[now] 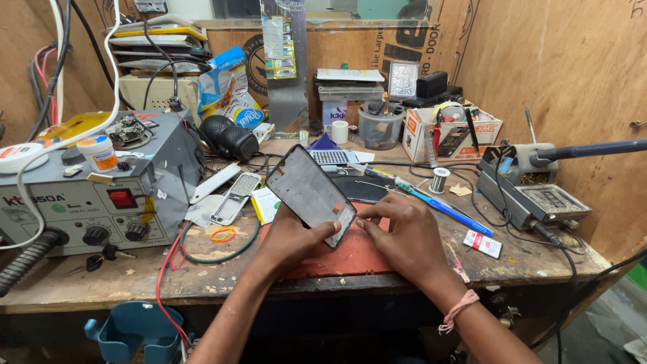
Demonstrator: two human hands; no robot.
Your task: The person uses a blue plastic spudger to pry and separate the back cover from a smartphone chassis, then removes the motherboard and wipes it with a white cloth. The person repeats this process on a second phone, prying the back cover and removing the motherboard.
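The left hand [293,236] has its fingers clasped around a dark phone frame [310,194] tilted above the red mat [350,259] at the counter's [222,276] near middle, while the right hand's [404,232] fingertips pinch its lower right edge.

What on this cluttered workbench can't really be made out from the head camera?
- Underside of the dark flat phone panel: faces away, with the left hand beneath it.
- Right hand fingertips: curled under at the panel's corner.
- Blue plastic holder: cut by the bottom edge.
- Contents of the clear plastic tub: too small.
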